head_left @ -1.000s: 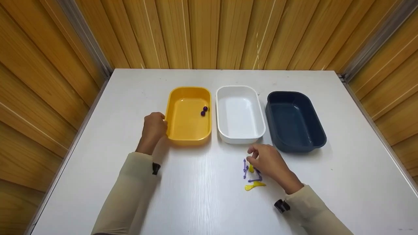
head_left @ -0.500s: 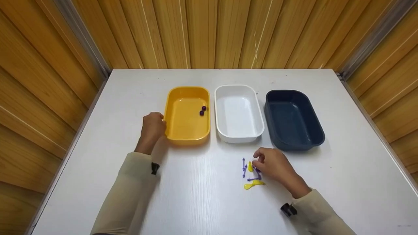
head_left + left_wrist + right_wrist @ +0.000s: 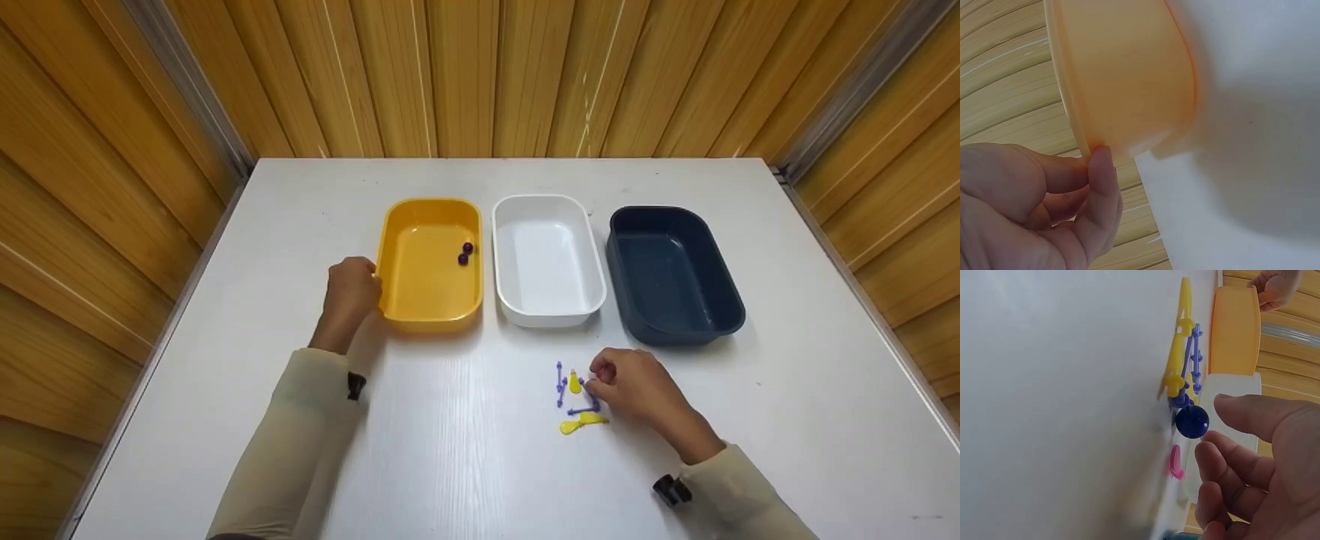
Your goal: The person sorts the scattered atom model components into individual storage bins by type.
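My left hand pinches the left rim of a yellow bin; two dark purple balls lie inside that bin. Low over a small group of plastic pieces, my right hand has its thumb and forefinger apart. A dark blue ball sits just beyond those fingertips in the right wrist view, and the hand hides it in the head view. Beside it lie several thin purple sticks with knobs and several yellow pieces, one paddle-shaped. A small pink piece lies near the curled fingers.
A white bin stands right of the yellow one. Farther right is a dark blue bin, slightly angled. All three rest on a white table, with wood-look panels behind and at the sides.
My right hand has drawn back toward me and to the right, uncovering more of the yellow and purple pieces. The left hand stays on the yellow bin's rim.
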A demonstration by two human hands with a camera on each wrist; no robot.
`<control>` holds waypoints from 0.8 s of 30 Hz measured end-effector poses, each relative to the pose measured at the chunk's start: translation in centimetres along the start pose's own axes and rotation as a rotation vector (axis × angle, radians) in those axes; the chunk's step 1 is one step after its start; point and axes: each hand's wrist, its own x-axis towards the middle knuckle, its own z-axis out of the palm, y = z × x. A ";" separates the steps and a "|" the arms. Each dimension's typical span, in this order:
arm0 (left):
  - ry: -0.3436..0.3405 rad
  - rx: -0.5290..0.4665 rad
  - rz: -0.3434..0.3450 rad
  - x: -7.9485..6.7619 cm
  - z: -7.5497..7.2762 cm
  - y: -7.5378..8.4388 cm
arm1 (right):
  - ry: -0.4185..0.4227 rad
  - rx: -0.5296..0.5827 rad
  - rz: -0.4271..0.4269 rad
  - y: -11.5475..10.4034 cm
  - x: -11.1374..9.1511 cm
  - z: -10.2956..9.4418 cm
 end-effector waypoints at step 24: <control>0.029 0.018 0.034 -0.1 0.1 -0.1 | -0.059 0.027 0.050 0.4 -0.5 0.4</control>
